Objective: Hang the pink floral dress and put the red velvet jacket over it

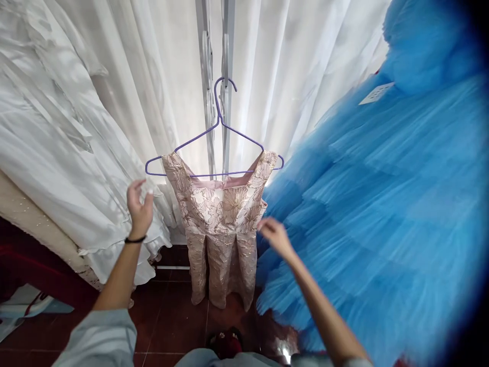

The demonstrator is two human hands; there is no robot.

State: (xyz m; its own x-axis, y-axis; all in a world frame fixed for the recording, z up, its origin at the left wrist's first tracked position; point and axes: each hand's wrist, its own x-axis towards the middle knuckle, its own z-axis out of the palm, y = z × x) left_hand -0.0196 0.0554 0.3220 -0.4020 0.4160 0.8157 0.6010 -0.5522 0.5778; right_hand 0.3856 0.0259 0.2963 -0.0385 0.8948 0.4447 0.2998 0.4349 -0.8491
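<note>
A pink-and-gold floral dress [227, 209] hangs upright by its wide straps from a purple hanger [242, 133]. The hanger's hook lies against a grey metal upright; what bears it is hard to make out. My left hand [139, 206], a dark band at its wrist, is raised left of the dress below the hanger's end. Its fingers are apart and hold nothing. On the other side, my right hand [274, 235] has its fingertips pinched together at the dress's side edge, just above the waist seam.
White curtains [263, 76] cover the back behind grey metal uprights [226, 56]. A white ruffled dress [72, 153] hangs at left. A large blue tulle gown [374, 204] with a white tag [377, 94] fills the right. Dark red tiles [171, 316] lie below.
</note>
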